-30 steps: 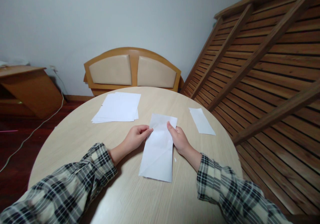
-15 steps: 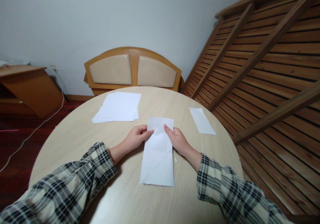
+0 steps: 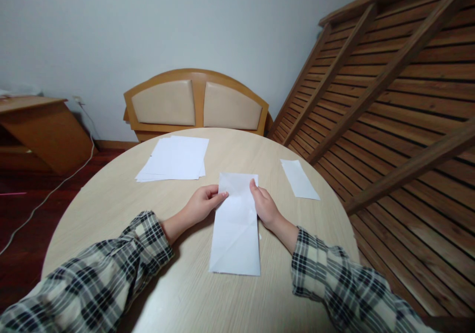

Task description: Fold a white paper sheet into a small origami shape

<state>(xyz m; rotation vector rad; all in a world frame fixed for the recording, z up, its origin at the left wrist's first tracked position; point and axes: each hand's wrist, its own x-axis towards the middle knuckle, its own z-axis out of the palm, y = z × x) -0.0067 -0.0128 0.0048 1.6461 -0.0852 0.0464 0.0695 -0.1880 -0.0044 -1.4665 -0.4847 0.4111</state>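
1. Creased white paper strip (image 3: 235, 236), one: between the two hands, its far end just beyond the thumbs, its longer part reaching back toward the wearer, over the round wood-grain table (image 3: 100, 209). A diagonal crease marks the near part.
2. Left hand (image 3: 198, 204), bare: pinching the strip's left edge, thumb on top; fingertips beneath, hidden from where I stand.
3. Right hand (image 3: 267, 210), bare: pinching the right edge near the far corner, thumb uppermost, other fingers partly hidden. Gripped from opposite sides, the strip is probably being steadied and held square.
4. White paper sheets (image 3: 178, 159), loosely stacked: beyond the left hand, apart from it, seemingly set there to leave working room.
5. Narrow white paper piece (image 3: 300, 180): beyond and to the right of the right hand, apparently laid aside for the same reason.
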